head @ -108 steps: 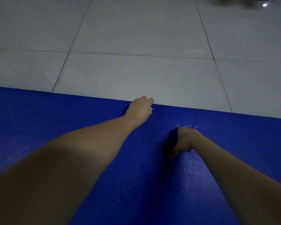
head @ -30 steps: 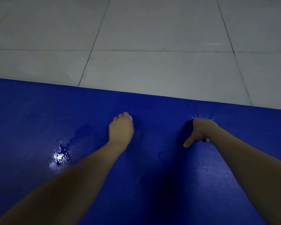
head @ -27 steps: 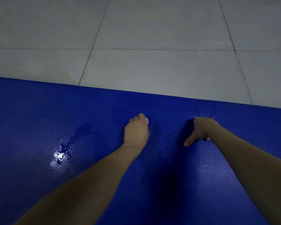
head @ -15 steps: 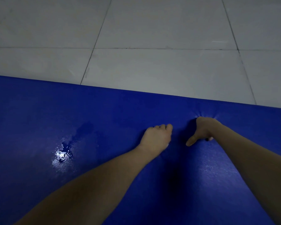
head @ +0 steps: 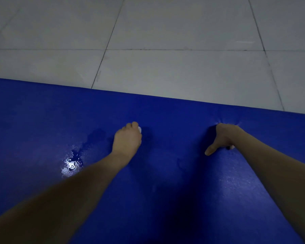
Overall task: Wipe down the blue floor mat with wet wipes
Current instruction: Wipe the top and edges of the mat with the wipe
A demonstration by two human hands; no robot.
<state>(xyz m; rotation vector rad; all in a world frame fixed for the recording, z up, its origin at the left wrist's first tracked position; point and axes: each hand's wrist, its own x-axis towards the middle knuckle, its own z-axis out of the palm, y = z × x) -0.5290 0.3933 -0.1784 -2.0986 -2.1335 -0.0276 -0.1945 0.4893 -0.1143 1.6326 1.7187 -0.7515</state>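
**Left hand wiping, right fist braced on the mat**

The blue mat [head: 42, 120] fills the lower half of the frame, its far edge running from mid left down toward the right against the pale tiled floor [head: 165, 67].

My left hand [head: 127, 140] lies palm down near the middle of the frame, fingers curled over a white wipe [head: 139, 129]. Only a small corner of the wipe shows at my fingertips. The forearm comes up from the lower left. Just left of this hand is a dark wet patch [head: 72, 164] with a bright glint in it.

My right hand [head: 222, 136], right of centre, is bunched into a fist with the knuckles pressed into the mat, which puckers around them. The thumb [head: 209, 151] sticks out toward the lower left. A small pale scrap [head: 232, 147] shows under the heel. I cannot tell what it is, or whether the fist holds it.

Half a second ago my left hand was close beside the right. Now it has swept left, well apart from it and near the wet patch. The right fist has not shifted.
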